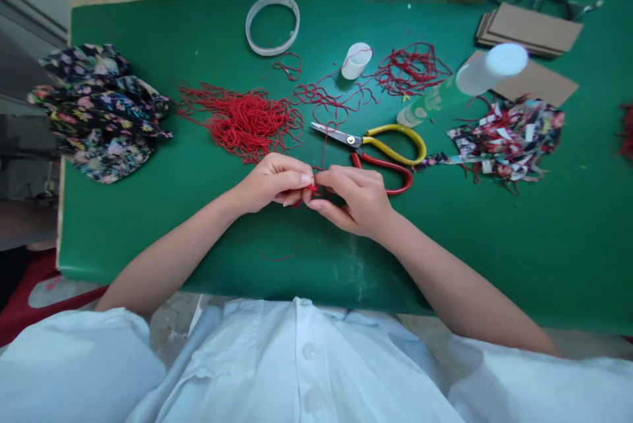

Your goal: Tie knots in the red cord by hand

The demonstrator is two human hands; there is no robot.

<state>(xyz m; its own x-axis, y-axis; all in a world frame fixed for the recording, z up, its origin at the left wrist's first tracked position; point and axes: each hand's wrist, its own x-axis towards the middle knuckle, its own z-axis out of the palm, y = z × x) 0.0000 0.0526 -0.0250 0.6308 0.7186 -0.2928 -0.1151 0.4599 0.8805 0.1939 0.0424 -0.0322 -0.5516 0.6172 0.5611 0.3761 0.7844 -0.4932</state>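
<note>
My left hand (274, 182) and my right hand (353, 199) meet over the middle of the green mat (148, 225). Both pinch a short piece of red thread (311, 187) between their fingertips, fingers pressed together. Just beyond the hands lies a dense pile of red threads (244, 121). Scissors (368, 141) with a yellow and a red handle lie right behind my right hand, blades pointing left.
Floral fabric (99, 110) lies bunched at the mat's left edge, floral scraps (509, 136) at the right. A white ring (272, 24), a small white cup (356, 60), a lying clear bottle (465, 80), loose red thread (413, 68) and cardboard pieces (529, 31) are further back.
</note>
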